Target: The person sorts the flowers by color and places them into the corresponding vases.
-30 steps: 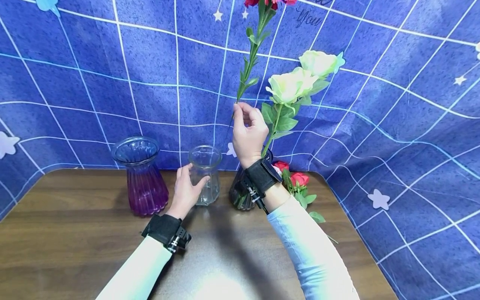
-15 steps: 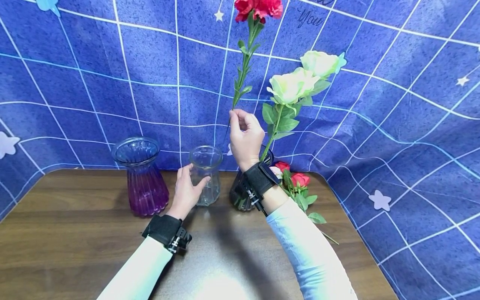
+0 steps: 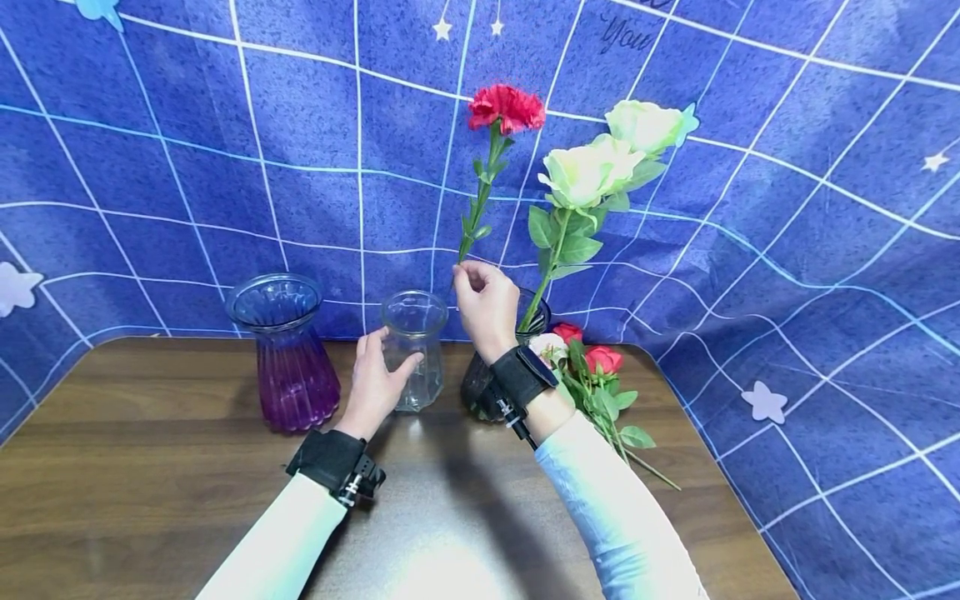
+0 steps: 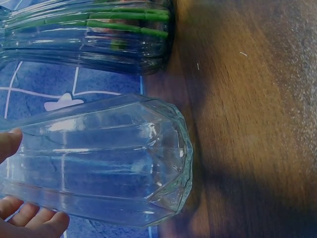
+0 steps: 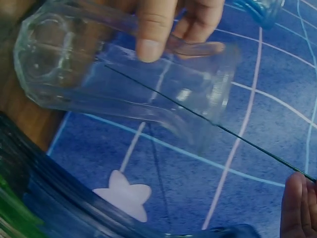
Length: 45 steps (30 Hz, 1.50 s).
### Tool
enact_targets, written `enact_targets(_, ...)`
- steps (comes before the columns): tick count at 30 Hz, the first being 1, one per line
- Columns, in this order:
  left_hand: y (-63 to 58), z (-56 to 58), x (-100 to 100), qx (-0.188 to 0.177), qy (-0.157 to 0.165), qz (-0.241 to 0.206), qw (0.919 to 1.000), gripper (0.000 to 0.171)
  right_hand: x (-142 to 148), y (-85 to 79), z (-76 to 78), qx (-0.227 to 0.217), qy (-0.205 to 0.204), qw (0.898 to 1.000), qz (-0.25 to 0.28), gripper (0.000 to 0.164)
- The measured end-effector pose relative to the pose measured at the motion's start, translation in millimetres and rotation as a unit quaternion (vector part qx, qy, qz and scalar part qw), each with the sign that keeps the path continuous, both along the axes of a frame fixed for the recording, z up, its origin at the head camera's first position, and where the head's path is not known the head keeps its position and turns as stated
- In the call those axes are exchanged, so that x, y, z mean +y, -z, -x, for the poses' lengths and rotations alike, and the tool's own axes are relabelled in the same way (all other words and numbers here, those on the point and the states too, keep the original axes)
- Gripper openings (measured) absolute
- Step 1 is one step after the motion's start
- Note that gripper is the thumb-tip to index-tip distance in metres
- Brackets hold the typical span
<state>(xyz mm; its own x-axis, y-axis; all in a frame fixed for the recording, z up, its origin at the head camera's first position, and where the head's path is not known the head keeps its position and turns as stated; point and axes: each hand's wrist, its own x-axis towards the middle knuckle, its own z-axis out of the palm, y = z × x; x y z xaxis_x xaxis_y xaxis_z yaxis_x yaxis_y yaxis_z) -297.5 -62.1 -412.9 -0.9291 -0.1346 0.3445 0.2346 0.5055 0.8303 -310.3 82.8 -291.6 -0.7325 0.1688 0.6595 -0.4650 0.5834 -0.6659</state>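
A clear glass vase [image 3: 429, 379] stands upright on the wooden table, and my left hand [image 3: 372, 382] holds it with thumb and fingers around its side. My right hand [image 3: 489, 310] pinches the stem of a red carnation [image 3: 506, 108], flower up, above and to the right of that vase. Seen from the right wrist, the thin stem [image 5: 163, 96] slants from the fingertips across the vase's mouth, its tip overlapping the glass body. My right wrist partly hides a dark glass vase [image 3: 480, 390], in which pale green-white roses [image 3: 588, 173] stand.
At the left stands a blue-to-purple glass vase [image 3: 296, 379]. Red roses [image 3: 603, 360] and a whitish flower [image 3: 549, 346] lie on the table [image 3: 150, 483] at the right, leaves and stems toward me. A blue gridded cloth [image 3: 300, 200] rises behind the table.
My right hand has come down and slightly left with the carnation, whose red bloom now shows whole. The left hand stays on the clear vase.
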Motion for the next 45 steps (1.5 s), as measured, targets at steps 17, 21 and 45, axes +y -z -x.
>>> enact_targets(17, -0.5, -1.1, 0.1, 0.005, 0.007, 0.001, 1.0000, 0.063, -7.1, 3.6, 4.3, -0.112, -0.016, 0.978, -0.173, 0.016)
enact_targets(21, -1.3, -1.2, -0.2, 0.000, 0.009, -0.003, 1.0000, 0.063, -10.0, 2.7, 3.3, -0.126, -0.012, 0.965, -0.230, 0.022)
enact_targets(45, -0.2, -0.7, -1.3, 0.003, 0.011, -0.001, 0.9999, 0.063, -5.8, 10.4, -12.6, -0.147, -0.040, 0.958, -0.242, 0.016)
